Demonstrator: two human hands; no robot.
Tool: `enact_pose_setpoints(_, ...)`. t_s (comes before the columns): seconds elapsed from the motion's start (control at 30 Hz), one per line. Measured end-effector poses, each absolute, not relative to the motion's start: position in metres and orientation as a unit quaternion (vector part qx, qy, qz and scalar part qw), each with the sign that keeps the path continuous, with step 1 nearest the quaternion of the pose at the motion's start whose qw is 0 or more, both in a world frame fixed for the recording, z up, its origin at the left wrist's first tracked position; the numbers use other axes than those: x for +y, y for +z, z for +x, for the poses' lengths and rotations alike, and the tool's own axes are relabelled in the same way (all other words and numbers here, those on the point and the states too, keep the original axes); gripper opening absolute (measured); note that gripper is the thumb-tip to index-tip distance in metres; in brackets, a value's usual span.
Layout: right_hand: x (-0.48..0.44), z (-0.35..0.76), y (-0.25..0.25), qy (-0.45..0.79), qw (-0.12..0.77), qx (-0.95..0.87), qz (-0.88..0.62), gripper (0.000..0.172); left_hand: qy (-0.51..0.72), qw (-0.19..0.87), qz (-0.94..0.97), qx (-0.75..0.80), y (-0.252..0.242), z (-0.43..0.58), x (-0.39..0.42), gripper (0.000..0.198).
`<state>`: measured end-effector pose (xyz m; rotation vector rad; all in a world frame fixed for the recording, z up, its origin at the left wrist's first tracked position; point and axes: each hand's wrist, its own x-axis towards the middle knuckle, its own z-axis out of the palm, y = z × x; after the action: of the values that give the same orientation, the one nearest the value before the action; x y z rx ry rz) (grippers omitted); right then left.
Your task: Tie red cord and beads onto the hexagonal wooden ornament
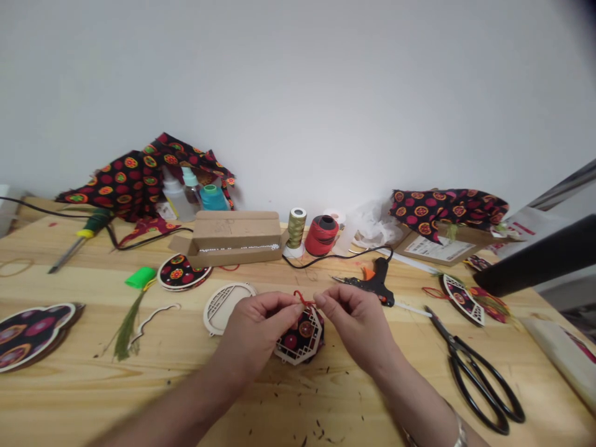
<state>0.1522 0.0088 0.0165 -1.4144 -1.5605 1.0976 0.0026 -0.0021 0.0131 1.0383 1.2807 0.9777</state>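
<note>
An octagonal wooden frame backed with dark patterned fabric (300,338) lies on the table between my hands. A red cord (303,300) rises from its top edge. My left hand (263,329) is closed, thumb and index finger pinching the cord from the left, and it partly covers the frame's left side. My right hand (358,323) pinches the cord from the right, just above the frame's upper right edge. Under the left fingers, a round pale wooden frame (223,307) is partly covered.
Black scissors (479,372) lie at the right, below a black glue gun (372,282). Behind are an open cardboard box (235,236), a gold thread spool (297,228) and a red spool (321,236). A green tassel (128,326) lies left. A black pole (540,254) crosses the right edge.
</note>
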Motion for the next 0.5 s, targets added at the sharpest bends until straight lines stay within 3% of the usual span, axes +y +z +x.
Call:
enact_pose_setpoints(0.13,-0.005,0.144,0.015,0.376,0.366,-0.673,-0.521,0.019,0.440,0.584,0.413,0.543,0.011,0.004,-0.002,0.008)
enact_pose_setpoints(0.5,-0.018,0.142,-0.012,-0.010,0.205,-0.918,-0.340,0.015,0.461,0.713,0.263,0.459,0.004,0.003,0.000,0.011)
